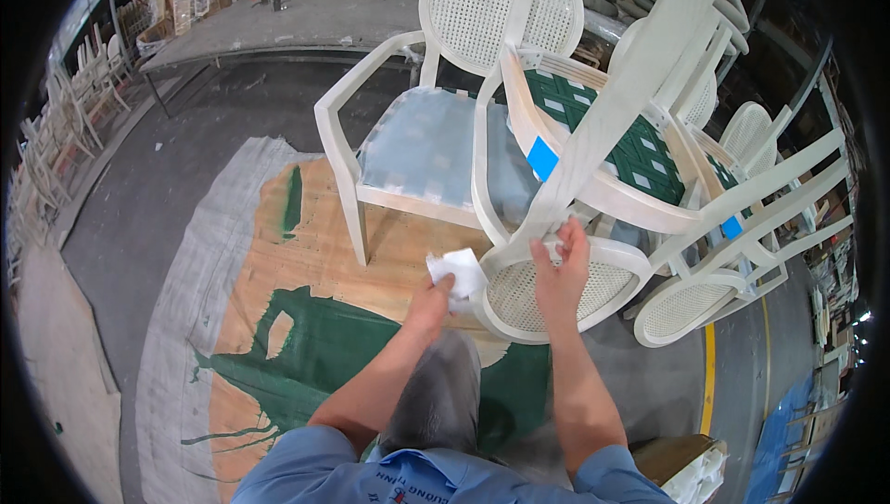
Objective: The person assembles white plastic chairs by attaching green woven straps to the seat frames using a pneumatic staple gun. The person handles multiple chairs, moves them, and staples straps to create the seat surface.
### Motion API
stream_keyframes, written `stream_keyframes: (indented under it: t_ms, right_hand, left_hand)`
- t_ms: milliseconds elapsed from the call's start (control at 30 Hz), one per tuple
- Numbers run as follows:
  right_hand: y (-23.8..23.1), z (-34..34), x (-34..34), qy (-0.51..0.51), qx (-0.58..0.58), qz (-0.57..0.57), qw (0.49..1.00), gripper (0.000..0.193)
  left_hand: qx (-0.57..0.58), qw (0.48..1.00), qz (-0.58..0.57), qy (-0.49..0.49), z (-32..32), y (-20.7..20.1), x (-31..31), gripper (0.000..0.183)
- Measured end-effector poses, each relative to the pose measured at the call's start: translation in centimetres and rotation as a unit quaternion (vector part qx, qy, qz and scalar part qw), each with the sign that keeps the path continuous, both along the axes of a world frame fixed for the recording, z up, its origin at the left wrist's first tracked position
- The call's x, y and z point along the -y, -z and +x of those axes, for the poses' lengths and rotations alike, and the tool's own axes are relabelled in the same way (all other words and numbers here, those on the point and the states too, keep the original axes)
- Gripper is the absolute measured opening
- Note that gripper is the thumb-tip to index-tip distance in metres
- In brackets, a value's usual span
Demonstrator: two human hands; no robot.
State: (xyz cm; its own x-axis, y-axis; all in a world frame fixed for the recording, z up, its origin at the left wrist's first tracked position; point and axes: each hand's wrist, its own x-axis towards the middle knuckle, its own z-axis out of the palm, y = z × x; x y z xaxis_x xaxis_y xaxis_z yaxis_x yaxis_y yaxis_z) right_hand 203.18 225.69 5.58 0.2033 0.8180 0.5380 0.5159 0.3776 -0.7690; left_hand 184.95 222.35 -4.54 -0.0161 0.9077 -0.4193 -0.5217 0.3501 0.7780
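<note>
Left hand (432, 307) nearest the body on the left, thumb and fingers closed on a crumpled white cloth (465, 276), which sits just beside the left end of the oval cane back (519, 298) of the upturned chair. Right hand (563, 277) in front of that same back, over its upper rim; fingers bent, thumb apart from them, can't tell if they grip the frame or something small and pale there. Chair lies straight ahead of both hands: oval's long axis runs roughly left-right, and a long pale leg (607, 119) slants from just above the right fingertips up and away to the right, so right hand is nearer that leg, cloth farther. Beyond: the chair's seat frame with blue tape (542, 159) and green webbing (640, 156), an upright armchair (371, 200) with pale blue seat to the left, grey table (306, 17) farthest.
</note>
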Motion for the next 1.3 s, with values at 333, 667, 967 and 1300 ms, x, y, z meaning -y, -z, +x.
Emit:
stream_keyframes:
  t_ms: [333,667,967,1300]
  right_hand:
    - [-3.0,-2.9,-5.8,-0.023,-0.080,-0.015,0.996,0.073]
    - [-4.6,-1.4,-5.8,0.006,-0.002,0.001,1.000,0.062]
    - [-4.4,-0.6,-5.6,0.007,-0.022,-0.002,1.000,0.060]
    - [-3.6,-1.1,-5.0,0.019,-0.068,-0.018,0.997,0.059]
  left_hand:
    - [-0.152,0.978,0.122,-0.074,-1.3,-1.9,-6.9,0.031]
    - [-0.240,0.966,0.091,-0.030,-2.1,-5.5,-9.0,0.025]
    - [-0.278,0.957,0.075,-0.041,-0.5,-5.6,-11.8,0.026]
    - [-0.465,0.870,0.081,-0.144,2.6,-4.3,-13.4,0.040]
